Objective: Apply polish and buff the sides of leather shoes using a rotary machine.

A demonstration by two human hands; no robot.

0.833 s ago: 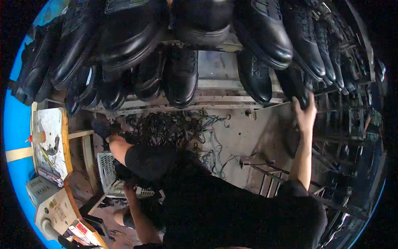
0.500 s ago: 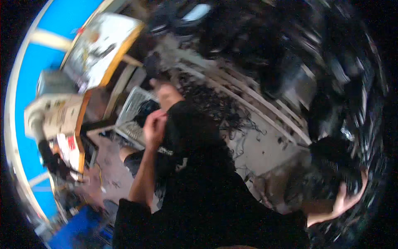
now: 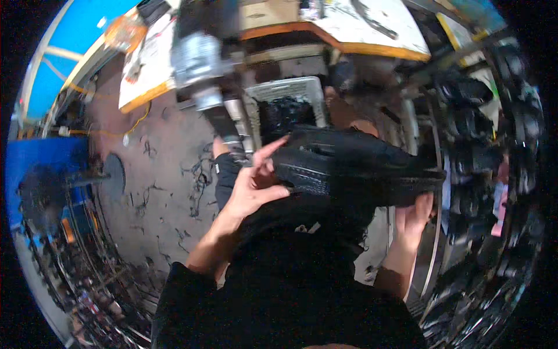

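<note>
A black shoe (image 3: 349, 166) lies crosswise in front of my body, somewhat smeared by motion. My left hand (image 3: 251, 189) grips its left end, thumb and forefinger spread around it and the other fingers curled. Under the right end, my right hand (image 3: 414, 218) holds it from below, the fingertips partly hidden by the shoe. Just beyond the shoe stands a light grey plastic crate (image 3: 318, 90) with dark pieces inside.
White-topped workbenches (image 3: 383, 26) with orange edges stand ahead, and a blurred machine (image 3: 200, 64) rises left of the crate. Racks of black shoes (image 3: 471, 134) line the right side. Another rack (image 3: 99, 273) is at lower left. Black scraps litter the floor (image 3: 168, 203).
My view has swung round from the right-hand racks toward the crate and machine. My right hand has come in from far right, and both hands now hold the black shoe.
</note>
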